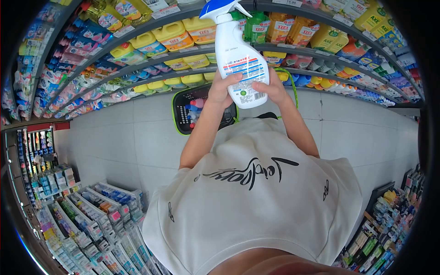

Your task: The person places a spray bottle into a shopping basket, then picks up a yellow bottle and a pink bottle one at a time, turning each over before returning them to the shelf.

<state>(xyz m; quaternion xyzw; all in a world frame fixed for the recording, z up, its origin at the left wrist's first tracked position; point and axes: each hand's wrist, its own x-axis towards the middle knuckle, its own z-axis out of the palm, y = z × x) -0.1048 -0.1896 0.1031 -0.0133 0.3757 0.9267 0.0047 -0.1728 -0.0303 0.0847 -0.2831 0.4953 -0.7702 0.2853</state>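
Note:
A white spray bottle [241,59] with a blue and white trigger head is held upright in front of my chest, its printed back label facing me. My left hand [222,88] grips its left side, thumb lying across the label. On the other side my right hand [273,88] is closed round the lower edge, thumb pressed near the barcode. The fingers behind the bottle are hidden. Below and to the left, on the floor, stands a black shopping basket [182,120] with a green rim, holding several bottles [194,110]. My left forearm covers part of it.
Curved-looking store shelves [169,55] run across the front, filled with yellow jugs [172,36], orange bottles [279,27] and pouches [78,59]. Grey tile floor [110,133] lies around me. Racks of small packaged goods [101,220] stand behind on the left, with more [389,220] on the right.

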